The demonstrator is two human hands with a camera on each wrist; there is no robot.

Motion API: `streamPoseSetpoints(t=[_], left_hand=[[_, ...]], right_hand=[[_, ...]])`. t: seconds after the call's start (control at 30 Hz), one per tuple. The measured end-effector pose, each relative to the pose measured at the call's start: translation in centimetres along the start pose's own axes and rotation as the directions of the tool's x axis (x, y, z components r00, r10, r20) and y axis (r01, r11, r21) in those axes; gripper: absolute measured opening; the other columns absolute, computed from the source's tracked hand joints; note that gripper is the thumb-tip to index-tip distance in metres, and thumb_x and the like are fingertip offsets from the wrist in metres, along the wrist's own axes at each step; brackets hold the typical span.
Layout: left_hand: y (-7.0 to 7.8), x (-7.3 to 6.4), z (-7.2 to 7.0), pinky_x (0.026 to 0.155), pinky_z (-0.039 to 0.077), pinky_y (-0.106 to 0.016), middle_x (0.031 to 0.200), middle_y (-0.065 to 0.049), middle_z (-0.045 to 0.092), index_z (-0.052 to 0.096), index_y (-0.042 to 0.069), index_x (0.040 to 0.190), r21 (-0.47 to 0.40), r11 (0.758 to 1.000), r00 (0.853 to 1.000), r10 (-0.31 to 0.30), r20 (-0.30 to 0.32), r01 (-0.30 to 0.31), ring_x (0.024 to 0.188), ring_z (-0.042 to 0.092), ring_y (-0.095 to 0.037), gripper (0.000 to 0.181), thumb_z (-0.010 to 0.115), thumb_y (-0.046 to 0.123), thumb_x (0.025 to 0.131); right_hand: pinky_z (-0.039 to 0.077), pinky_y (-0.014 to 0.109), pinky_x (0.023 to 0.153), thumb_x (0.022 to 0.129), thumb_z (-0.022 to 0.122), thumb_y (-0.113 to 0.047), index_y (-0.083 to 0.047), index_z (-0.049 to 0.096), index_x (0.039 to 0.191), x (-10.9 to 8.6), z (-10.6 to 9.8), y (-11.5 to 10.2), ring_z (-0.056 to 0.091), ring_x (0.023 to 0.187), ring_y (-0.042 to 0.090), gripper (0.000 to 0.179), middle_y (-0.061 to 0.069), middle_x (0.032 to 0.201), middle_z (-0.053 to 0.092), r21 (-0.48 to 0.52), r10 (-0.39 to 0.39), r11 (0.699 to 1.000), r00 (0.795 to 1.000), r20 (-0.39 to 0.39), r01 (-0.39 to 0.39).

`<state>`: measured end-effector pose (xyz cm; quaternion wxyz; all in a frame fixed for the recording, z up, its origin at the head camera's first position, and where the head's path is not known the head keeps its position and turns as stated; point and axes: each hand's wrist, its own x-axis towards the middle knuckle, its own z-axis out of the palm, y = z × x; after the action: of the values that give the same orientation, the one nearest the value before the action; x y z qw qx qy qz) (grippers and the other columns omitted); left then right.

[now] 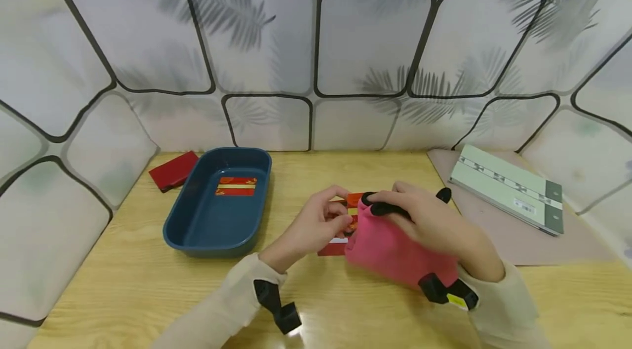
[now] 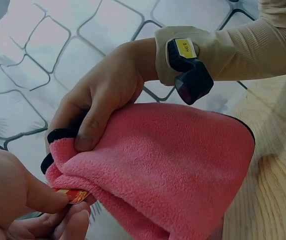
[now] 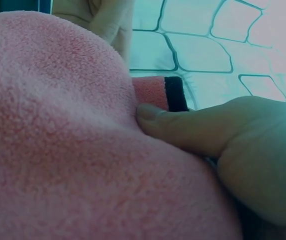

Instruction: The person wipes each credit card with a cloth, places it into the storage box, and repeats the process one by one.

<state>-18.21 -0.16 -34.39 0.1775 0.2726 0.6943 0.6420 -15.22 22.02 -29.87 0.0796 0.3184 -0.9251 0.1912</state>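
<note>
Pinching a small red card (image 2: 73,194) between thumb and fingers, the person's left hand (image 1: 321,220) works just beside the right hand (image 1: 424,217), which grips a folded pink cloth (image 1: 382,253) against the card, over the wooden table (image 1: 123,283). To the left stands a blue tray (image 1: 197,234) with another card (image 1: 236,186) inside; a green book (image 1: 498,184) lies well apart on the right.

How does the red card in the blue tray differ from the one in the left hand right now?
The tray card lies flat on the bottom of the blue tray, while the held card is pinched in the left hand. The tray card shows its whole upper face; the held card is partly covered by that hand and the pink cloth. Both are red with yellowish markings.
</note>
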Motion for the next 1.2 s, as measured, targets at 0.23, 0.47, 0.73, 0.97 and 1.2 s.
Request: streamPoseSetpoints(t=[0.23,0.47,0.73,0.97,1.2], left_hand=[[0.0,-0.2,-0.5,0.065,0.053,-0.026,0.078,-0.017,0.058,0.046,-0.001,0.125,0.013,1.0,1.0,-0.013,-0.003,0.013,0.064,0.056,-0.013,0.03,0.05,-0.004,0.095],[-0.1,-0.1,-0.9,0.065,0.055,-0.026,0.075,-0.016,0.056,0.044,-0.002,0.125,-0.01,1.0,1.0,-0.011,-0.015,0.011,0.061,0.056,-0.013,0.03,0.049,-0.005,0.096],[-0.1,0.5,-1.1,0.066,0.057,-0.03,0.077,-0.026,0.057,0.043,-0.004,0.124,-0.033,0.999,1.0,-0.001,-0.021,0.0,0.061,0.058,-0.012,0.029,0.049,-0.006,0.095],[0.0,0.4,-1.0,0.068,0.057,-0.046,0.079,-0.029,0.058,0.043,-0.004,0.125,-0.028,1.0,0.999,-0.007,-0.039,0.006,0.064,0.06,-0.02,0.03,0.049,-0.006,0.095],[0.3,0.1,-0.8,0.063,0.056,-0.031,0.082,-0.026,0.06,0.042,-0.001,0.132,-0.033,0.999,0.994,-0.046,-0.096,0.044,0.069,0.062,-0.024,0.038,0.051,-0.005,0.095]], right_hand=[[0.045,0.024,0.067,0.087,0.068,-0.007,-0.013,0.067,0.116,-0.4,-0.3,0.5,0.049,0.075,0.004,0.029,-0.009,0.084,0.053,-0.026,0.014,1.0,1.0,-0.023,-0.014],[0.048,0.032,0.071,0.087,0.069,-0.008,-0.015,0.066,0.119,-0.8,-0.9,1.3,0.054,0.08,0.01,0.033,-0.005,0.089,0.059,-0.058,0.089,0.994,0.996,-0.025,-0.09],[0.051,0.041,0.08,0.086,0.068,-0.005,-0.013,0.065,0.121,-1.2,-1.9,2.1,0.06,0.089,0.017,0.036,0.001,0.096,0.063,-0.079,0.112,0.99,0.993,-0.035,-0.114],[0.052,0.046,0.085,0.088,0.066,-0.007,-0.01,0.065,0.12,-1.3,-2.1,2.8,0.063,0.097,0.023,0.032,0.007,0.106,0.068,-0.066,0.107,0.992,0.994,-0.011,-0.108],[0.051,0.049,0.088,0.09,0.064,-0.006,-0.007,0.063,0.121,-2.0,-3.0,3.8,0.063,0.102,0.026,0.031,0.01,0.112,0.068,-0.02,0.18,0.984,0.984,0.017,-0.18]])
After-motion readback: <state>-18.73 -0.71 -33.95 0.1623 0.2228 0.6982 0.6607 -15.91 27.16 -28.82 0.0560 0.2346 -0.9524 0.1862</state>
